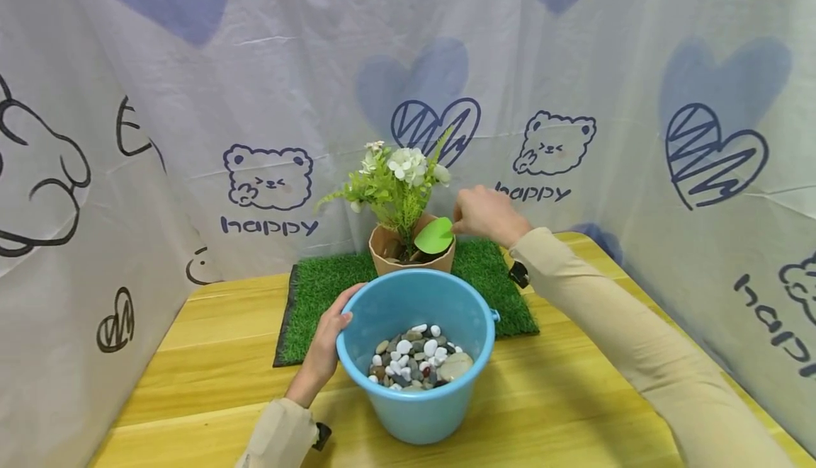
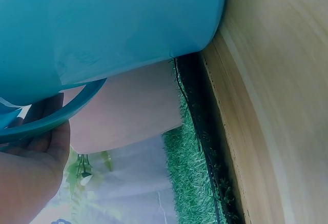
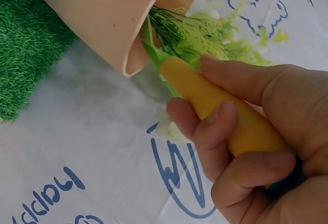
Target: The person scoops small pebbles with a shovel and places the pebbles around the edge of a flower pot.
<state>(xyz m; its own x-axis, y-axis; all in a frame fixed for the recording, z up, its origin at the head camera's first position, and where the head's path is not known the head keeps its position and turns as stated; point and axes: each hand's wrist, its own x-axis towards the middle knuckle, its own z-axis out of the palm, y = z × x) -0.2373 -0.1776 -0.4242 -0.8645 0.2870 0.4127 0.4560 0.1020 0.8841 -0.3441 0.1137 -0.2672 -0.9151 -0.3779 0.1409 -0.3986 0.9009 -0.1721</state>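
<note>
Bucket (image 1: 421, 418) of light blue plastic appears to stand on a wood-grain worktop (image 1: 217, 333), mouth up, with white, grey and brown pebbles (image 1: 411, 358) in its bottom. The left hand (image 1: 330, 330) holds the bucket's left side, thumb at the rim and fingers outside near the looped bail (image 2: 77, 103); this narrow grip probably guards against sliding or tipping. Beyond the bucket, on a grass mat (image 1: 319, 298), is a tan pot (image 3: 97, 19) with a leafy, white-flowered plant (image 1: 398, 188); the bucket hides the pot's lower part. The right hand (image 1: 487, 213) reaches past the bucket's far right edge, its grip wrapped fully round the yellow handle (image 3: 220, 101) of a green-bladed trowel (image 1: 435, 236). The blade is in the pot's mouth, beyond the bucket, beside the stems. The handle slants outward over the pot's rim, seemingly to keep the knuckles clear of the plant. Having bucket and pot so close probably keeps both within easy reach.
</note>
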